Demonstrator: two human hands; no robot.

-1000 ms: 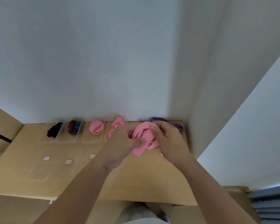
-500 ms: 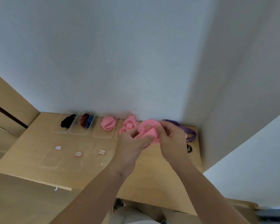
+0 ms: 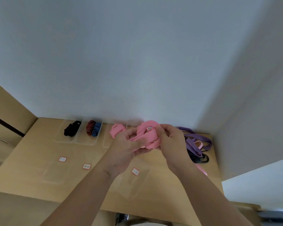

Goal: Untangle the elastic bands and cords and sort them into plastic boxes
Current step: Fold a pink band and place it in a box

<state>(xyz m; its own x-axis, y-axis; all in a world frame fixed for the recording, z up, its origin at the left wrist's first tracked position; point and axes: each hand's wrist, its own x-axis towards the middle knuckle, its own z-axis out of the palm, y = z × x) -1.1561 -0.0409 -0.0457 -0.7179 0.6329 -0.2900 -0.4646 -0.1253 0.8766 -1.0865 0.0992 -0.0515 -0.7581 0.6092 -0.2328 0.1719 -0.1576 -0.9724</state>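
Nearest the body, at 6 o'clock, two bare forearms reach over the front edge of a pale wooden counter point(image 3: 31, 160). On its near half lie small white labels point(image 3: 62, 159) with red borders. Beside them are flat pieces of clear plastic point(image 3: 55, 173), lids or shallow boxes, I cannot tell which.

Over the middle of the counter both hands hold up a tangled pink elastic band point(image 3: 148, 136). The left hand point(image 3: 126, 149) has its grip closed on the lower folds. The right hand point(image 3: 171, 144) pinches the upper loop between thumb and fingers.

At 3 o'clock from the hands, a heap of purple bands point(image 3: 197, 141) lies with a black cord point(image 3: 203, 158) near the counter's right edge.

At 10 o'clock, clear plastic boxes point(image 3: 82, 141) stand in a row along the back edge. One holds black cords point(image 3: 72, 130), the next red and blue striped bands point(image 3: 93, 130), the next a pink band point(image 3: 116, 130).

Behind them a plain pale grey wall point(image 3: 121, 62) rises, meeting a second wall in a corner at 1 o'clock. A wooden panel point(image 3: 5, 108) with a dark gap stands at 9 o'clock.
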